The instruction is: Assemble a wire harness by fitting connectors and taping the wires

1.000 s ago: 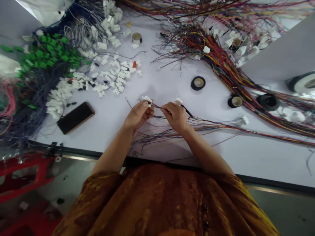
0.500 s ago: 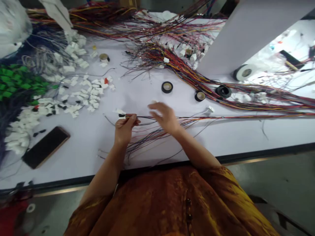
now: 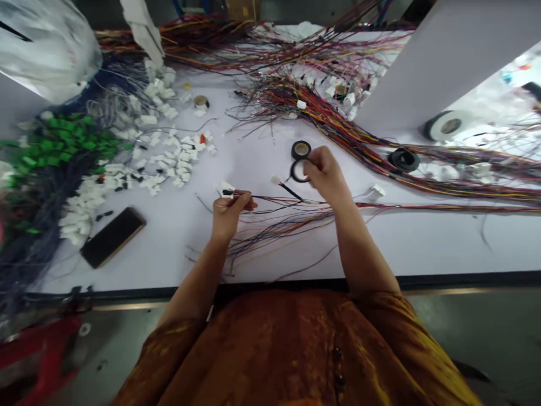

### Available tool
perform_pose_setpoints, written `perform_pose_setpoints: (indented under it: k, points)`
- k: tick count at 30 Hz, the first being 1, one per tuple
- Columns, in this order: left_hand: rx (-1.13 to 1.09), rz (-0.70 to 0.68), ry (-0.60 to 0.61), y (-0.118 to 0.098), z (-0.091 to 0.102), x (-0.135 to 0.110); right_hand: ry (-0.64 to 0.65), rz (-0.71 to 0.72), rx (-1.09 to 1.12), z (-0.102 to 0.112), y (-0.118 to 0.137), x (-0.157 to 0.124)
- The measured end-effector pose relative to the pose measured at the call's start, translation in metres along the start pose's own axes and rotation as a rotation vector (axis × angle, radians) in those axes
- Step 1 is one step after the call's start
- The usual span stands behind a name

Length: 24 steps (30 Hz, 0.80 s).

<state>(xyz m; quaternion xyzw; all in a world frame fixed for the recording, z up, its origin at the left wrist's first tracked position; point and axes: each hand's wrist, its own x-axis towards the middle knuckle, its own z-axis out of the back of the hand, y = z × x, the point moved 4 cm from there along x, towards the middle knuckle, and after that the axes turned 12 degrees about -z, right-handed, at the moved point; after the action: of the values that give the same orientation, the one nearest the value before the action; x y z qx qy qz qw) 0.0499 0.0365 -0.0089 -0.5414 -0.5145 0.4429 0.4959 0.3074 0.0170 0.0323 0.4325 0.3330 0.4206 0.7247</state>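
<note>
My left hand (image 3: 228,211) is closed in a pinch on a thin bundle of coloured wires (image 3: 287,217) just behind a small white connector (image 3: 224,188). The wires run right across the white table (image 3: 422,242). My right hand (image 3: 325,175) is further out, its fingers closed on a black tape roll (image 3: 298,170) lifted a little off the table. A second white connector (image 3: 276,180) on a black lead lies just left of that roll. Another black tape roll (image 3: 301,149) rests flat right behind it.
A dark phone (image 3: 112,237) lies at the left front. Loose white connectors (image 3: 139,169) and green ones (image 3: 59,146) are heaped at the left. Thick multicoloured wire harnesses (image 3: 359,135) cross the back and right, with more tape rolls (image 3: 403,159). A white panel (image 3: 443,62) stands at the right.
My right hand let go of the wires, reached out and closed on a black tape roll. The left hand kept its pinch on the wires. The camera view shifted.
</note>
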Motion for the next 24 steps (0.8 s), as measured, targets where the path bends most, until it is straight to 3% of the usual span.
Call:
perform_pose_setpoints:
  k: [2, 5, 10, 14, 17, 19, 21, 24]
  points:
    - [0.016, -0.042, 0.026, -0.003, 0.001, 0.001, 0.192, 0.027, 0.162, -0.036, 0.024, -0.015]
    - [0.015, -0.124, 0.08, -0.009, -0.001, 0.003, 0.215, 0.026, 0.23, -0.064, 0.036, -0.023]
    - [0.031, -0.167, 0.097, -0.012, -0.004, 0.005, 0.181, 0.015, 0.17, -0.071, 0.03, -0.03]
    - [0.039, -0.057, 0.101, -0.009, -0.007, 0.008, 0.182, 0.175, 0.035, -0.067, 0.027, -0.073]
    - [-0.023, -0.003, 0.085, -0.013, -0.011, 0.007, 0.283, 0.285, -0.079, -0.07, 0.021, -0.104]
    - [-0.001, -0.035, 0.067, -0.022, -0.013, 0.001, 0.239, 0.224, -0.008, -0.067, 0.018, -0.102]
    - [0.12, -0.153, 0.115, -0.035, -0.017, -0.008, 0.171, 0.054, 0.137, -0.063, 0.017, -0.082]
    - [0.295, -0.375, 0.25, -0.048, -0.024, -0.02, 0.309, -0.281, 0.3, -0.068, 0.012, -0.049]
